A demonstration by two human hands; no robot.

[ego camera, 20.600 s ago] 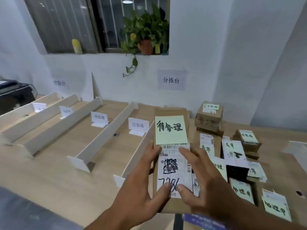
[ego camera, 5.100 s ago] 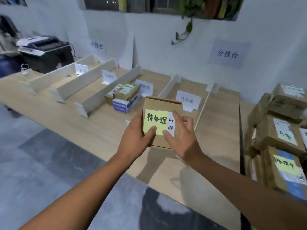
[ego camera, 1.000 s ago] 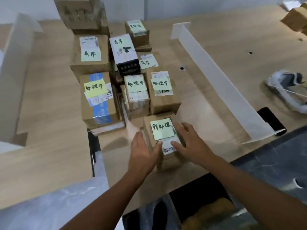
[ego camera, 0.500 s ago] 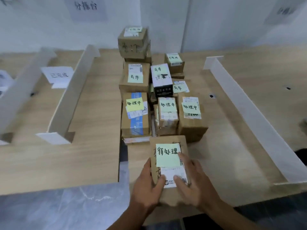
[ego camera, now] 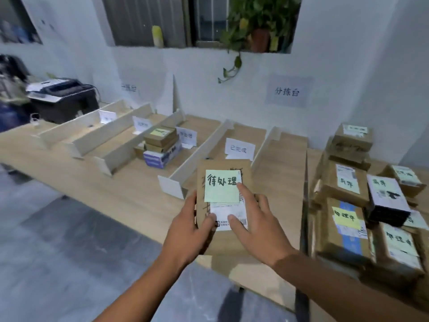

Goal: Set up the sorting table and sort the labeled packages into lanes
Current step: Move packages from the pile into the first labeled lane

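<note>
A long wooden table (ego camera: 111, 189) runs along a white wall, split by upright white dividers (ego camera: 197, 163) into lanes that angle away from the viewer. A small white card (ego camera: 239, 148) stands in each lane, though most of the writing is too blurred to read. One lane near the middle holds a short stack (ego camera: 161, 145) of packages: brown boxes resting on a blue-and-white one, with a pale green note on top. At the right end of the table, outside the lanes, a crowded pile (ego camera: 348, 205) of cardboard packages sits close together, each with a handwritten note.

In the foreground both hands grasp one flat brown package (ego camera: 222, 165), held upright between them over the table's near edge, in front of the lanes. A green note (ego camera: 221, 185) with black handwriting covers its upper face, above a white shipping label (ego camera: 228, 211). The left hand (ego camera: 188, 231) grips the left edge with its thumb on the label. The right hand (ego camera: 260, 224) grips the right edge, with its forefinger touching the note and its thumb on the label.
</note>
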